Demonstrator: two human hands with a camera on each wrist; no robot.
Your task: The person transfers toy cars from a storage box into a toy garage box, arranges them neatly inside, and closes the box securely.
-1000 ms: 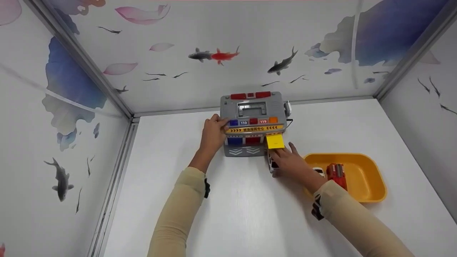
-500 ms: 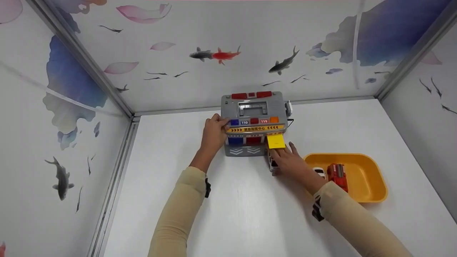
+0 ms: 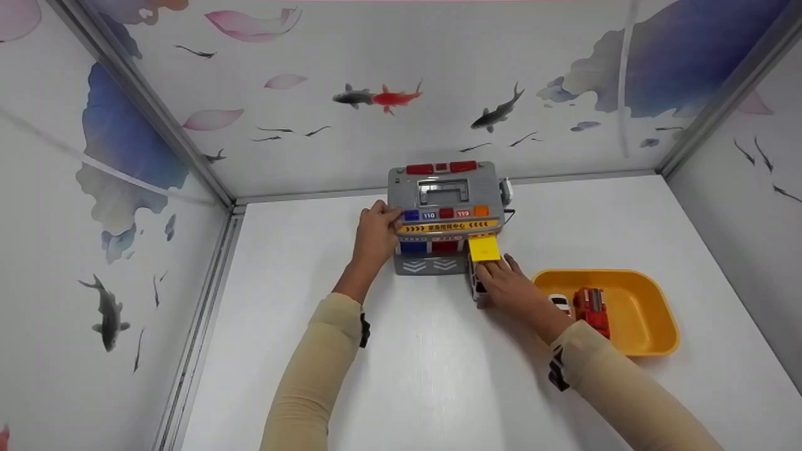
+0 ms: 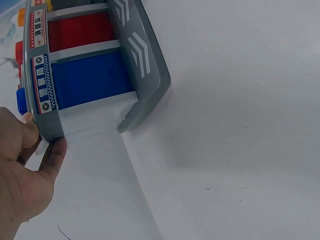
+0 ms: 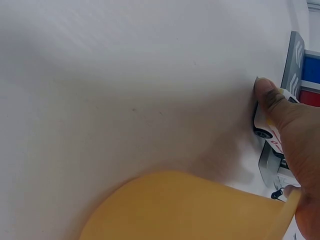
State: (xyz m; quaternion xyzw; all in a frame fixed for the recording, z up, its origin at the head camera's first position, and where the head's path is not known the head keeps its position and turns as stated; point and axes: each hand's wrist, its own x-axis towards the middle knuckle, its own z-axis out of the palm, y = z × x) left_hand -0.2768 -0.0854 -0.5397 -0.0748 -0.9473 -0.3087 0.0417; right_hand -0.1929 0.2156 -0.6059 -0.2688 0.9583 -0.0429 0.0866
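Note:
A grey toy garage [image 3: 442,188] stands against the back wall, with blue, red and yellow doors along its front. My left hand [image 3: 376,235] grips its front left roof corner between thumb and fingers, as the left wrist view shows. The blue door [image 4: 92,80] and the red door [image 4: 82,32] are down. At the right bay the yellow door [image 3: 484,248] is tilted up. Below it my right hand [image 3: 510,285] holds a white toy car [image 5: 264,122], partly inside the bay on the garage's ramp side. The car's front is hidden by the door and fingers.
Right of the right hand sits a yellow-orange tray [image 3: 651,313] with a red toy fire truck [image 3: 591,308] and a white toy car [image 3: 559,303] in it. The right forearm reaches over the tray's left edge. Patterned wall panels enclose the white table [image 3: 401,376].
The right hand's fingers have shifted very slightly toward the person at the white car. The left hand, garage and tray stay in place.

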